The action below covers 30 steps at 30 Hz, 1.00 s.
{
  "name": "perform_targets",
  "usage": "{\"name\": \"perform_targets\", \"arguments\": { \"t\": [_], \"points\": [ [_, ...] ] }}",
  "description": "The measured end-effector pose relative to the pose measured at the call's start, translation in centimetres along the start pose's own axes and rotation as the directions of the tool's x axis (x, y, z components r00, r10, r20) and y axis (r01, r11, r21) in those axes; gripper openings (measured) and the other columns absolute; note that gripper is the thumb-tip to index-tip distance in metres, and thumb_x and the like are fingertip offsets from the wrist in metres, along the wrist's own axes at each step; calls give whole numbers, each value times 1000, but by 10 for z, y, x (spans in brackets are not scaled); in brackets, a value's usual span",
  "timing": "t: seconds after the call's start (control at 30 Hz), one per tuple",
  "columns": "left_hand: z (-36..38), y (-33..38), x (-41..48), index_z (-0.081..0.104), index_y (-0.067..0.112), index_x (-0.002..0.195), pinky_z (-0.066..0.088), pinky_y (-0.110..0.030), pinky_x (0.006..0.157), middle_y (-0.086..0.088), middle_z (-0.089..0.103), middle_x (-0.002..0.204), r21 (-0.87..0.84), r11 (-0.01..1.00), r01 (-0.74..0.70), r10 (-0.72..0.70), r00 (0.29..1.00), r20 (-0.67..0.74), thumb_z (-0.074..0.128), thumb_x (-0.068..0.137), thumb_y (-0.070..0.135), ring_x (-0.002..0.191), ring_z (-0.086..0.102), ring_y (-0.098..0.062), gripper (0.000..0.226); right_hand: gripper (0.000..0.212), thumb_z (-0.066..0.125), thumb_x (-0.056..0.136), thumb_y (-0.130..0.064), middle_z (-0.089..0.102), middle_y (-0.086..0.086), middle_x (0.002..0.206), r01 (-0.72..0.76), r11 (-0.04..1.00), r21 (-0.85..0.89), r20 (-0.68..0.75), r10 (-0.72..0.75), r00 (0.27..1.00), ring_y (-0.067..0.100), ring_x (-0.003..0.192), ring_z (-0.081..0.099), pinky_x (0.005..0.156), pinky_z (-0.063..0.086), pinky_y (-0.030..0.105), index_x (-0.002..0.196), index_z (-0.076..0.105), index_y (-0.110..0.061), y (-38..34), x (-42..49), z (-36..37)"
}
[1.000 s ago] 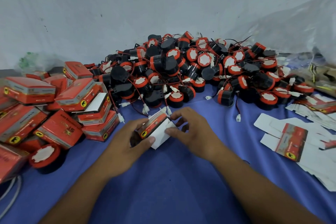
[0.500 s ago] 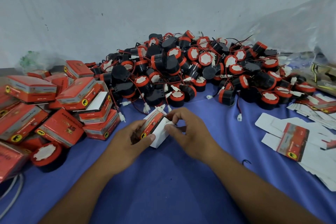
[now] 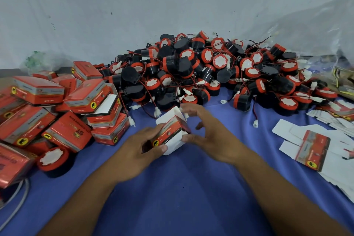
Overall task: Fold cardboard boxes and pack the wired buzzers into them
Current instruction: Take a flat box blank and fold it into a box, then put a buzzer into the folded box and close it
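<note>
A small red and white cardboard box [image 3: 169, 132] sits between my hands over the blue cloth, its white flaps standing open at the top and right end. My left hand [image 3: 138, 149] grips its left end, thumb on the near side. My right hand [image 3: 207, 134] curls round its right end, thumb pressed to a white flap and fingers arched over the top. Behind it lies a big heap of black and red wired buzzers [image 3: 201, 71]. One loose buzzer [image 3: 54, 160] lies at the left.
Several folded red boxes [image 3: 63, 113] are stacked at the left. Flat unfolded box blanks [image 3: 314, 149] lie at the right on the blue cloth [image 3: 182, 197]. A grey cable [image 3: 17, 203] curls at the lower left. A pale wall and plastic sheet stand behind.
The box has been turned and its top flap now stands up. My right fingers have lifted and spread over the right end. My left hand still holds the box.
</note>
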State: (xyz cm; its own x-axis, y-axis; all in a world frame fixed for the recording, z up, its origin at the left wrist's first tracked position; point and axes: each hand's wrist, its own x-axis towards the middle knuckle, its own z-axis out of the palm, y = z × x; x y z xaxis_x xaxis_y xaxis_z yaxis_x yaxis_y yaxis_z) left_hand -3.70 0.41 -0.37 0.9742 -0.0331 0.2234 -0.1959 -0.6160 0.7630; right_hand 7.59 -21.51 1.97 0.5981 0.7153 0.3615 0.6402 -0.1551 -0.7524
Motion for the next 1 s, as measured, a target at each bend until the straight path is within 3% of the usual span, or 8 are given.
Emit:
{"name": "perform_targets", "arguments": {
  "t": [0.13, 0.27, 0.37, 0.43, 0.6, 0.7, 0.8, 1.0],
  "points": [
    [3, 2, 1, 44, 36, 145, 37, -31, 108, 16, 54, 129, 233, 968, -96, 104, 994, -24, 56, 96, 52, 124, 46, -9, 53, 80, 72, 92, -18, 14, -22, 163, 213, 892, -399, 255, -115, 960, 11, 153, 6, 122, 16, 35, 150, 24, -45, -1, -1, -11],
    [6, 0, 2, 46, 26, 144, 1, -33, 121, 15, 35, 151, 497, 853, -159, 242, 964, -107, 45, 87, 69, 150, 11, -10, 71, 74, 89, 72, -24, 54, 1, 142, 279, 735, -617, 158, -232, 960, 28, 130, 46, 106, 40, 45, 138, 56, -15, 0, -1, -11],
    [6, 0, 4, 61, 9, 131, 24, -33, 117, 0, 58, 134, 545, 821, -169, 272, 955, -113, 43, 88, 71, 133, 44, -18, 77, 69, 92, 64, -39, 59, 3, 121, 228, 682, -695, 96, -227, 969, 27, 119, 48, 110, 33, 40, 119, 63, -10, 6, 1, -11],
    [5, 1, 6, 67, 4, 122, 40, -31, 99, -9, 68, 116, 608, 779, -150, 288, 948, -135, 47, 89, 66, 109, 61, -28, 73, 65, 90, 64, -42, 57, 4, 112, 212, 651, -729, 81, -225, 971, 25, 113, 48, 115, 29, 41, 112, 61, -10, 10, 4, -7],
    [10, 8, 7, 66, 3, 121, 48, -36, 83, -13, 66, 110, 532, 846, -26, 201, 940, -274, 78, 84, 28, 99, 64, -33, 46, 59, 80, 80, -38, 47, 1, 116, 38, 721, -692, 41, -13, 999, 23, 100, 52, 78, 47, 39, 125, 50, -15, 7, 14, 9],
    [19, 11, 8, 65, 2, 119, 49, -32, 81, -13, 65, 111, 462, 887, 23, 156, 925, -346, 82, 79, 15, 97, 63, -30, 46, 57, 67, 92, -31, 48, 5, 125, -26, 717, -696, 34, 69, 997, 30, 104, 56, 81, 50, 46, 140, 40, -15, 7, 15, 20],
    [25, 11, 6, 63, 10, 118, 37, -7, 75, -1, 61, 108, 386, 918, 90, 84, 908, -410, 82, 79, 19, 92, 55, -12, 45, 59, 54, 96, -18, 51, 11, 131, -58, 772, -633, 33, 101, 994, 35, 110, 57, 88, 49, 48, 150, 30, -12, 6, 14, 31],
    [18, 6, 5, 49, 31, 124, 45, -9, 78, 16, 46, 132, 169, 985, 36, 15, 955, -296, 74, 84, 34, 91, 53, -3, 47, 45, 67, 86, -28, 56, -3, 123, -77, 905, -419, -22, 74, 997, 20, 102, 58, 85, 51, 39, 126, 46, -23, 3, 4, 16]
  ]
}}
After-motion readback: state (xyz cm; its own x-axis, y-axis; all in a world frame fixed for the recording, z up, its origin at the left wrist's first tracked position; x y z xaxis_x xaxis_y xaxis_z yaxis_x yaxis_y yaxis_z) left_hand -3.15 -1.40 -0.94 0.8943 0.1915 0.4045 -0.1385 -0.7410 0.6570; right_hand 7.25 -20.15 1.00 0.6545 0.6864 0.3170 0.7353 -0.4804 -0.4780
